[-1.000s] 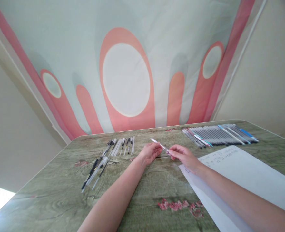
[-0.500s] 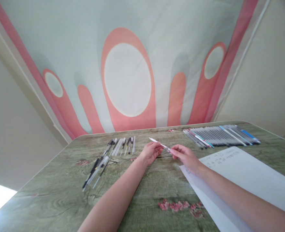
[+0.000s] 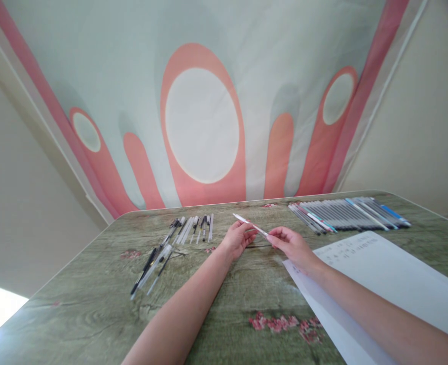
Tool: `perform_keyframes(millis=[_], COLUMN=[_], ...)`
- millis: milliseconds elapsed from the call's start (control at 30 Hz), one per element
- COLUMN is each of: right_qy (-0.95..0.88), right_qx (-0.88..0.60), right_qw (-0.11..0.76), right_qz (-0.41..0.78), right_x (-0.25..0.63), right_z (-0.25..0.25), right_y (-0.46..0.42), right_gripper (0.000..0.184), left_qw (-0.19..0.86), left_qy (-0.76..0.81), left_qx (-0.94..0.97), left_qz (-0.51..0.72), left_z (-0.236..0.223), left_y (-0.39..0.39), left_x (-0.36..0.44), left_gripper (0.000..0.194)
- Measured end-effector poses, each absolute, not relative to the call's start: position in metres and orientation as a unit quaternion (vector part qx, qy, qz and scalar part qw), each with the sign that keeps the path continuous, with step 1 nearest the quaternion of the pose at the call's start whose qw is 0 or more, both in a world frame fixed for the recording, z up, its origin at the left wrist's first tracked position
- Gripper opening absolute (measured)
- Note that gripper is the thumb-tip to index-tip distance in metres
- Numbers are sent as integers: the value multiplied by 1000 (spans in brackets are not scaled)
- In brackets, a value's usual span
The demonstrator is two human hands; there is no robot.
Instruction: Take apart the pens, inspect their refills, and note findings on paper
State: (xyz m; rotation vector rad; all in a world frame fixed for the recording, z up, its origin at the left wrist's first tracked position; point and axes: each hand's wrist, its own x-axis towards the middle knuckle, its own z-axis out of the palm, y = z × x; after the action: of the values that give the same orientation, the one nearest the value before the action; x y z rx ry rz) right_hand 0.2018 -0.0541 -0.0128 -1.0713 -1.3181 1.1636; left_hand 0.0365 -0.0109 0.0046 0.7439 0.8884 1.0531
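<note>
A slim whitish pen (image 3: pixel 257 229) is held between my two hands above the middle of the table, slanting down from upper left to lower right. My left hand (image 3: pixel 238 240) pinches it near its white upper-left end. At the lower-right end, my right hand (image 3: pixel 289 247) grips it between thumb and fingers. The fingers partly cover the pen, so its full shape cannot be made out. Under my right wrist lies a sheet of white paper (image 3: pixel 395 274) with rows of dark marks near its far edge.
At the far right, many pens (image 3: pixel 341 215) lie side by side in a row, some blue-tinted. Loose pens and pen parts (image 3: pixel 153 263), clear and black, lie scattered at the left. The wood-patterned table (image 3: pixel 95 314) meets a printed hanging cloth (image 3: pixel 204 187) at the back.
The pen has turned slightly in my fingers and reads as thinner between my hands. Both hands stay almost in place; the whole view shifts a little.
</note>
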Motion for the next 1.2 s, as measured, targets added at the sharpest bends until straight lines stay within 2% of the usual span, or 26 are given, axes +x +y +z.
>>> perform_keyframes(millis=[900,1200], right_qy=[-574,-624], right_qx=[-493,-489], right_qw=[542,561], right_qz=[365,238], right_x=[203,202], right_z=[-21,-7], right_y=[-52,-59], right_gripper=[26,17], left_qw=[725,684], left_qy=[260,282], left_qx=[365,383], left_qz=[523,553], left_z=[1,1], left_y=[-26,-27], left_x=[50,55], left_gripper=[22,26])
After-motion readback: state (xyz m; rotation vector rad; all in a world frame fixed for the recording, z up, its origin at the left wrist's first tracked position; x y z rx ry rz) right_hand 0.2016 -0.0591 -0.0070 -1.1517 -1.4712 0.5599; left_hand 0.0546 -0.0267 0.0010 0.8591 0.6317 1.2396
